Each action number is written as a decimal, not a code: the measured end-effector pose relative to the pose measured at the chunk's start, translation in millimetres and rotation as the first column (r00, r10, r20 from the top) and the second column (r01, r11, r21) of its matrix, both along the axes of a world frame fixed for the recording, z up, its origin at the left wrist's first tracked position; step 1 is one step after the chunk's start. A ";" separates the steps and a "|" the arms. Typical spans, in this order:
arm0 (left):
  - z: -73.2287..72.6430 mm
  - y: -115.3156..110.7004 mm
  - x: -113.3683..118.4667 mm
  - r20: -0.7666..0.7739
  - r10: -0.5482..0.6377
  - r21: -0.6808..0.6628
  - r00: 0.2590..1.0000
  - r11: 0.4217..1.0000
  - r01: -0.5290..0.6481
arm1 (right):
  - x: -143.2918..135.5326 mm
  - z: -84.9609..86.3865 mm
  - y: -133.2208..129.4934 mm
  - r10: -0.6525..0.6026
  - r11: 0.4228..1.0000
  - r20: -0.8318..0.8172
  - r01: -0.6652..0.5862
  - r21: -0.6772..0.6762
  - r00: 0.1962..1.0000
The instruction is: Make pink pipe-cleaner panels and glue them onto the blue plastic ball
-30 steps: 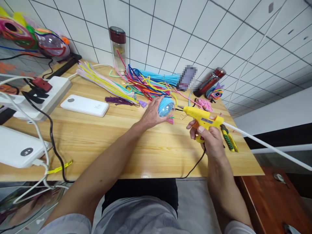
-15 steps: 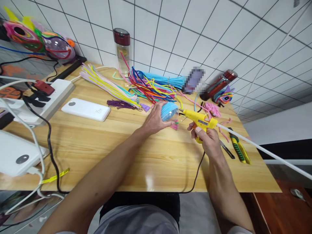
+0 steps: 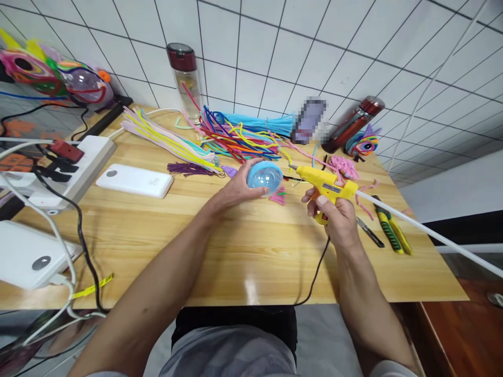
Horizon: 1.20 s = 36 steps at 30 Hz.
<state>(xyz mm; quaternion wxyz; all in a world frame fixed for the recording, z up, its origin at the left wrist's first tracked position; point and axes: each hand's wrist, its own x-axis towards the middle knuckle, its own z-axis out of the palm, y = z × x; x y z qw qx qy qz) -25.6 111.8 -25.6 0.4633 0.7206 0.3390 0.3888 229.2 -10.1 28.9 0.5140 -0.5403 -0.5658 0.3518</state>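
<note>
My left hand (image 3: 239, 186) is closed around a clear plastic ball (image 3: 267, 178) partly wrapped in light blue pipe cleaner, its clear part turned up toward me. In my right hand (image 3: 334, 212) is a yellow glue gun (image 3: 326, 184), gripped by its handle with fingers near the trigger. The nozzle points left toward the ball and stands a little apart from it. A long white glue stick (image 3: 408, 217) runs out of the gun's back. Below the ball lies a small pink pipe-cleaner piece (image 3: 277, 196).
Colourful pipe cleaners (image 3: 239, 137) lie along the back, near a glass bottle (image 3: 186, 86) and a red flask (image 3: 353, 125). Pliers (image 3: 392, 228) and a craft knife (image 3: 370, 232) lie at right. A power bank (image 3: 134, 180) and power strip (image 3: 80, 170) are left. The gun's black cord (image 3: 316, 272) crosses the front edge.
My left hand has turned the ball so its clear side faces up, and moved it slightly left, away from the nozzle. The glue gun stays in my right hand. The view has shifted a little.
</note>
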 end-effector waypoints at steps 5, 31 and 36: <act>0.6 -3.1 7.0 -0.021 0.042 0.025 0.999 0.999 -0.042 | -7.1 3.4 2.0 -0.003 1.000 -0.034 0.003 0.010 0.999; 9.8 -13.8 4.7 -0.132 0.083 0.148 0.988 0.987 -0.063 | -9.1 1.1 5.1 -0.019 0.999 -0.091 0.023 0.045 0.996; 13.9 -4.3 -7.2 -0.139 0.076 0.112 0.987 0.992 -0.061 | -11.6 4.7 3.5 -0.016 0.999 -0.043 0.017 0.036 0.999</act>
